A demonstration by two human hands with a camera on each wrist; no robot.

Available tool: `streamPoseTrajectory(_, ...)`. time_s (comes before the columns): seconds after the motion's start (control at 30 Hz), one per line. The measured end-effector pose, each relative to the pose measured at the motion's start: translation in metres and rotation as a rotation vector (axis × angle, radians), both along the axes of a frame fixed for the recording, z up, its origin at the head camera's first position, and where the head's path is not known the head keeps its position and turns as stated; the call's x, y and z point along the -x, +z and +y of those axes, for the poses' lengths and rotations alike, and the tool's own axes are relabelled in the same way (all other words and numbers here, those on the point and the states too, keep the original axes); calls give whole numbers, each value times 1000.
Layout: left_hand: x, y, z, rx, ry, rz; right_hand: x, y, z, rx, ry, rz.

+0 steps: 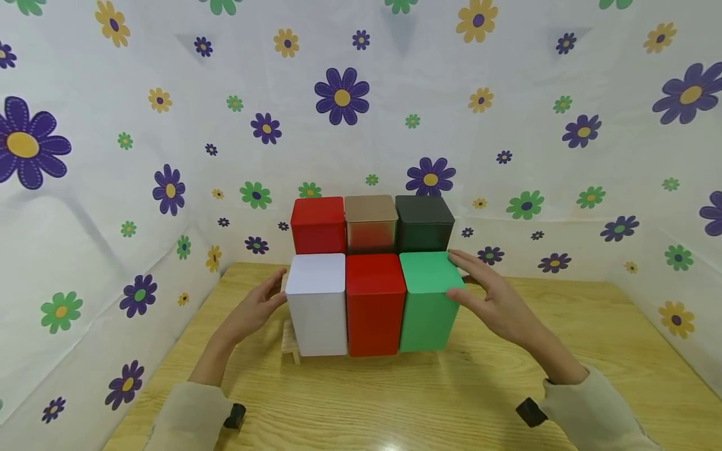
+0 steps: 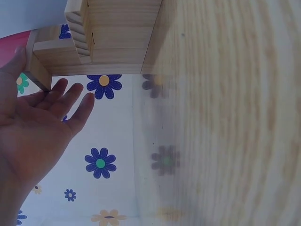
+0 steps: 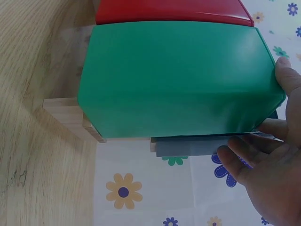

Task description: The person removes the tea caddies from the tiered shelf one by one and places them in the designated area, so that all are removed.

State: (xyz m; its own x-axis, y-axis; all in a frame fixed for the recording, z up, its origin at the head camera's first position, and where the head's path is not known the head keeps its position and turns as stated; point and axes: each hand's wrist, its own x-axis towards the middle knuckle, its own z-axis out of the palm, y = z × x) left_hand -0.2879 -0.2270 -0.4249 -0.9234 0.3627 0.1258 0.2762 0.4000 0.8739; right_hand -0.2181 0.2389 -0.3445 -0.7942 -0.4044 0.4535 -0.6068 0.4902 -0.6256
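Observation:
Three boxes with rounded edges stand side by side in a front row: a white box (image 1: 317, 313), a red box (image 1: 375, 322) and a green box (image 1: 430, 313). My left hand (image 1: 254, 310) is at the white box's left side, its thumb near the box. In the left wrist view its fingers extend loosely beside the wooden stand (image 2: 113, 37). On the other end, my right hand (image 1: 502, 307) touches the green box's right side. The right wrist view shows that thumb at the box's top edge, with the other fingers spread along its side.
Behind stand a second red box (image 1: 318, 225), a gold box (image 1: 371, 235) and a dark green box (image 1: 424, 232), higher up. The stand rests on a wood-grain table (image 1: 338, 401). Flower-printed sheets (image 1: 350, 150) enclose the back and sides.

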Motion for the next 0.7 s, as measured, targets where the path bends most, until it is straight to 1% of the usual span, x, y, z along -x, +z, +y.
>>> streamPoseTrajectory(0.1,0,-1,0,-4,2,-5,-1,0,1,-11,2,14)
streamPoseTrajectory(0.23,1,-2,-1,-14,-6,-3,-2,1,4,-1,19,11)
streamPoseTrajectory(0.37,1,-2,0,-22,-10,-3,-3,1,6,35,44,-8)
streamPoseTrajectory(0.5,1,-2,0,-21,-4,-7,-3,2,8,76,92,-33)
streamPoseTrajectory(0.6,1,-2,-1,-18,0,-10,-3,2,9,90,118,-42)
streamPoseTrajectory(0.7,1,-2,0,-18,0,-11,-3,3,9,90,124,-40)
